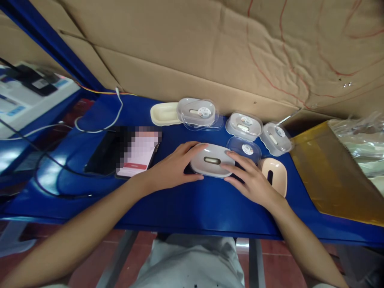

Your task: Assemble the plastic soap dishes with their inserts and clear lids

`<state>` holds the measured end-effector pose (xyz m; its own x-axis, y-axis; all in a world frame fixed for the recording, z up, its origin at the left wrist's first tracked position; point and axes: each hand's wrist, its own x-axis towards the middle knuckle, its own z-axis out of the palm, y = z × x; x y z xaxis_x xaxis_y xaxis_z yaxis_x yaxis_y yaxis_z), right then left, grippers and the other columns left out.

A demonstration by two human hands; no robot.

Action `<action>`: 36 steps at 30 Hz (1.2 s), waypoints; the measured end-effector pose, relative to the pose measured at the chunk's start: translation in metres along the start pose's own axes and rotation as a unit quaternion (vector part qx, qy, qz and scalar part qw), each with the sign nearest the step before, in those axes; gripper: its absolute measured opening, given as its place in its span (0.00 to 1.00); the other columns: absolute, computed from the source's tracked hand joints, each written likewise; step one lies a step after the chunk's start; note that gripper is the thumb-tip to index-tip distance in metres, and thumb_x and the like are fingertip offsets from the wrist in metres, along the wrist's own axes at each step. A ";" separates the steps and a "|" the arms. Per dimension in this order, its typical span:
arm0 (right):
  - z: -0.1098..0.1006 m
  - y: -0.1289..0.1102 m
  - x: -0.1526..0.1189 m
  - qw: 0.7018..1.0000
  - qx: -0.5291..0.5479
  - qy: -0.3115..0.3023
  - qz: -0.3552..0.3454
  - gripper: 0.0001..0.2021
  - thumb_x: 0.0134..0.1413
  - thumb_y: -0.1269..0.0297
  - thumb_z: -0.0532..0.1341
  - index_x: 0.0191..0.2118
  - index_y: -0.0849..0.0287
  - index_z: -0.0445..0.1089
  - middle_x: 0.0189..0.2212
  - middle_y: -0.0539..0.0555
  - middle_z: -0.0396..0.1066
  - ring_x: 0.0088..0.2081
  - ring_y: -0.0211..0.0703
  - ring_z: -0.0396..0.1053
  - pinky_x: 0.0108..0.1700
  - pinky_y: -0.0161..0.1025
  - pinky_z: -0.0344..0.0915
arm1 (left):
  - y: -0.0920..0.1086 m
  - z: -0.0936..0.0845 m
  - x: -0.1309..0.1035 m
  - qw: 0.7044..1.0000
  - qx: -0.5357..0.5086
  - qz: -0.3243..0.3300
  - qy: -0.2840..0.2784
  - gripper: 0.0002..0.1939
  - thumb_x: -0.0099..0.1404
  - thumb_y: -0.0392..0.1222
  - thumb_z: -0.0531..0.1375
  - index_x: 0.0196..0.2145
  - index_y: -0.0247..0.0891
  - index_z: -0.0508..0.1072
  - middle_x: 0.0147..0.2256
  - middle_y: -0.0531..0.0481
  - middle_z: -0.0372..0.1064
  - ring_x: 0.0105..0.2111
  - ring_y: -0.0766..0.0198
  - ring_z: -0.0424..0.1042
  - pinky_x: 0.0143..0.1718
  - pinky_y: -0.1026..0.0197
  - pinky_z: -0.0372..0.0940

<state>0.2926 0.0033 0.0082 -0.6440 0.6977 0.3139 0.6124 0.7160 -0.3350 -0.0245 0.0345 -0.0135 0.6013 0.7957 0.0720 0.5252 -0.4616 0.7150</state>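
Observation:
A grey-white soap dish (212, 152) with an oval slot in its middle sits between my two hands, over the blue table. My left hand (180, 164) grips its left end, the index finger over the far rim and the thumb at the near side. On the right end, my right hand (247, 176) has its fingers on the rim and surface. A clear plastic lid (246, 149) with a round label lies just behind the right hand. Close to that hand's right side is a peach soap dish (279, 176) with a dark slot.
Lidded grey soap dishes (244, 127) and a cream dish (164, 114) line the back by the cardboard wall (180, 48). A phone (136, 156) and cables (57, 192) lie left. At right stands a cardboard box (327, 172) holding plastic-wrapped items.

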 end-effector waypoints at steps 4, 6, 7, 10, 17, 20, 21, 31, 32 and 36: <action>-0.002 -0.001 0.000 1.000 -0.005 -0.026 0.013 0.18 0.77 0.62 0.60 0.67 0.51 0.71 0.74 0.64 0.64 0.74 0.60 0.63 0.70 0.64 0.69 | -0.004 -0.001 0.005 1.000 0.000 -0.024 -0.006 0.48 0.68 0.58 0.72 0.77 0.52 0.54 0.71 0.40 0.56 0.73 0.43 0.58 0.76 0.40 0.54; -0.001 0.000 0.000 0.999 -0.012 -0.042 0.017 0.18 0.77 0.61 0.59 0.67 0.50 0.70 0.75 0.63 0.63 0.75 0.60 0.61 0.71 0.65 0.67 | -0.005 -0.001 0.008 0.999 0.010 -0.029 -0.013 0.51 0.65 0.59 0.74 0.77 0.51 0.55 0.69 0.40 0.58 0.71 0.41 0.59 0.75 0.38 0.54; -0.001 0.001 -0.001 0.999 -0.015 -0.048 0.016 0.18 0.77 0.61 0.59 0.67 0.51 0.70 0.75 0.63 0.62 0.76 0.61 0.60 0.72 0.65 0.66 | -0.005 -0.001 0.009 0.999 0.019 -0.031 -0.016 0.52 0.64 0.60 0.74 0.77 0.51 0.55 0.69 0.40 0.59 0.71 0.40 0.59 0.74 0.37 0.54; 0.002 0.004 -0.002 0.998 -0.015 -0.059 0.009 0.18 0.78 0.62 0.58 0.68 0.51 0.68 0.76 0.62 0.61 0.76 0.60 0.59 0.72 0.65 0.66 | -0.004 0.001 0.009 0.998 0.049 -0.031 -0.022 0.52 0.65 0.60 0.73 0.77 0.51 0.54 0.69 0.40 0.59 0.69 0.38 0.60 0.73 0.35 0.54; 0.000 0.007 -0.002 0.997 -0.015 -0.071 0.000 0.19 0.77 0.58 0.59 0.68 0.48 0.69 0.75 0.62 0.62 0.74 0.61 0.62 0.72 0.67 0.64 | 0.002 0.005 0.009 0.996 0.086 -0.012 -0.023 0.49 0.68 0.55 0.70 0.78 0.48 0.52 0.73 0.37 0.54 0.72 0.37 0.56 0.73 0.35 0.51; -0.013 0.016 -0.005 0.997 -0.006 -0.071 0.027 0.27 0.73 0.52 0.64 0.73 0.43 0.64 0.77 0.60 0.58 0.75 0.63 0.60 0.73 0.68 0.61 | 0.004 0.004 0.008 0.996 0.082 -0.013 -0.019 0.48 0.67 0.54 0.70 0.77 0.48 0.54 0.73 0.38 0.56 0.71 0.36 0.58 0.72 0.35 0.52; -0.018 0.022 -0.007 0.997 -0.008 -0.056 0.047 0.30 0.72 0.50 0.65 0.75 0.42 0.62 0.78 0.60 0.57 0.76 0.64 0.60 0.73 0.68 0.60 | 0.004 0.003 0.007 0.996 0.080 -0.014 -0.020 0.48 0.67 0.54 0.71 0.77 0.49 0.54 0.73 0.38 0.56 0.71 0.36 0.58 0.72 0.35 0.52; -0.027 0.061 -0.025 0.986 -0.062 -0.049 0.145 0.29 0.68 0.46 0.67 0.69 0.47 0.67 0.66 0.63 0.69 0.70 0.67 0.65 0.70 0.69 0.61 | 0.004 -0.025 0.003 0.996 0.047 -0.032 -0.065 0.44 0.63 0.59 0.72 0.72 0.52 0.62 0.69 0.43 0.60 0.70 0.39 0.61 0.74 0.37 0.50; -0.025 0.060 -0.024 0.986 -0.059 -0.055 0.148 0.31 0.67 0.46 0.69 0.70 0.47 0.65 0.67 0.63 0.68 0.71 0.66 0.64 0.71 0.70 0.60 | 0.005 -0.028 0.003 0.996 0.044 -0.032 -0.069 0.44 0.63 0.59 0.73 0.71 0.52 0.63 0.68 0.44 0.61 0.69 0.39 0.62 0.73 0.38 0.51; -0.023 0.060 -0.022 0.982 -0.052 -0.059 0.172 0.34 0.65 0.48 0.70 0.71 0.47 0.62 0.70 0.65 0.64 0.71 0.68 0.65 0.68 0.71 0.62 | 0.008 -0.027 0.003 0.995 0.030 -0.023 -0.091 0.46 0.62 0.59 0.74 0.72 0.52 0.61 0.68 0.44 0.62 0.69 0.39 0.62 0.72 0.38 0.52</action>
<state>0.3542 0.0314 0.0018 -0.4356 0.8955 0.0911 0.8423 0.4412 -0.3096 -0.0345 0.0440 0.0118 0.6718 0.7351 -0.0906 0.5860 -0.4527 0.6720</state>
